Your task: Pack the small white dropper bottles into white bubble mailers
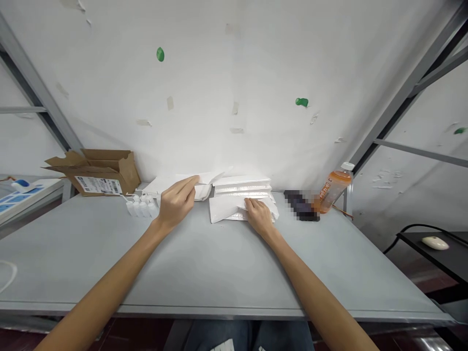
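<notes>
left hand (176,200): pinching edge of white bag (199,183), lifted off left pile
right hand (259,214): flat on bag stack (241,202), fingers closed over top sheet
handling: likely light, floppy, slippery; grip corners
location: table (204,263) back, by wall

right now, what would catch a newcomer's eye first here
Two bare arms reach across the grey table: the left hand pinches a white sheet lifted at the back, while the right hand presses on a stack of white packets. An orange bottle leans at the right, and an open cardboard box sits far left.
</notes>
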Motion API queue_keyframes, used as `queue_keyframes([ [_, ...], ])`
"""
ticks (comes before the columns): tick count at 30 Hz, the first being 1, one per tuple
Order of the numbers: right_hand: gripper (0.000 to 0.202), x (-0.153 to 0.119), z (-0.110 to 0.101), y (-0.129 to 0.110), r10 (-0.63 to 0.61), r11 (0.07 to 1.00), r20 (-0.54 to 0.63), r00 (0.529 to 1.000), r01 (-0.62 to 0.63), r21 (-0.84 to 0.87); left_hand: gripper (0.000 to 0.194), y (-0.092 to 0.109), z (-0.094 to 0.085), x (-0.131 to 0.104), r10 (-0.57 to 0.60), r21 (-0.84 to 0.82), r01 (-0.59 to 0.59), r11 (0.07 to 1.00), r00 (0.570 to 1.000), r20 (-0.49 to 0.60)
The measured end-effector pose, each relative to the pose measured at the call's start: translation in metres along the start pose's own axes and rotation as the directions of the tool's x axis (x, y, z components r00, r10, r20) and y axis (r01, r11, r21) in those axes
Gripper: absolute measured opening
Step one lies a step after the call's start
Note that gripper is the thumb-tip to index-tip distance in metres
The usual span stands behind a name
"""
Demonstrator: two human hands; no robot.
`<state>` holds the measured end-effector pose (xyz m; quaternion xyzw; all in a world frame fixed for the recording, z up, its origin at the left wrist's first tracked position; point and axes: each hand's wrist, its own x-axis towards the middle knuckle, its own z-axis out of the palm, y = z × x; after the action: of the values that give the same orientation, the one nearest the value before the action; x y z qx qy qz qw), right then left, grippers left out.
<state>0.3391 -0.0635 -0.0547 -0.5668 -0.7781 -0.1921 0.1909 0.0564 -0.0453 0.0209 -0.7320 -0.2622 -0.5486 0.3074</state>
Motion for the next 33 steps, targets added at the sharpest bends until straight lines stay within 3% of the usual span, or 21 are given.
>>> queue_keyframes([
  [5,0.037,-0.002,-0.004,0.002,0.009,0.999,-0.025,1.0,-0.008,0.031,0.05,0.016,-0.002,-0.012,0.082,-0.051,-0.082,0.995,0.997,0.005],
  [9,0.075,-0.008,-0.012,0.01,0.019,0.996,-0.024,1.0,-0.017,0.091,0.043,0.04,-0.003,-0.023,0.157,-0.122,-0.144,0.982,0.982,0.102],
  [13,0.089,-0.015,-0.027,0.026,0.076,0.984,0.147,0.986,-0.098,0.149,0.029,0.06,-0.005,-0.029,0.175,-0.268,-0.1,0.958,0.945,0.276],
  [17,0.102,-0.019,-0.04,0.037,0.117,0.955,0.344,0.932,-0.2,0.218,0.019,0.064,-0.006,-0.03,0.197,-0.424,0.011,0.906,0.875,0.442],
  [24,0.088,-0.02,-0.045,0.04,0.095,0.935,0.366,0.926,-0.209,0.287,0.033,0.051,0.002,-0.043,0.181,-0.37,0.123,0.921,0.705,0.686],
  [33,0.065,-0.018,-0.047,0.036,0.157,0.908,0.303,0.94,-0.258,0.331,0.052,0.05,0.003,-0.045,0.148,-0.289,0.123,0.949,0.636,0.757],
])
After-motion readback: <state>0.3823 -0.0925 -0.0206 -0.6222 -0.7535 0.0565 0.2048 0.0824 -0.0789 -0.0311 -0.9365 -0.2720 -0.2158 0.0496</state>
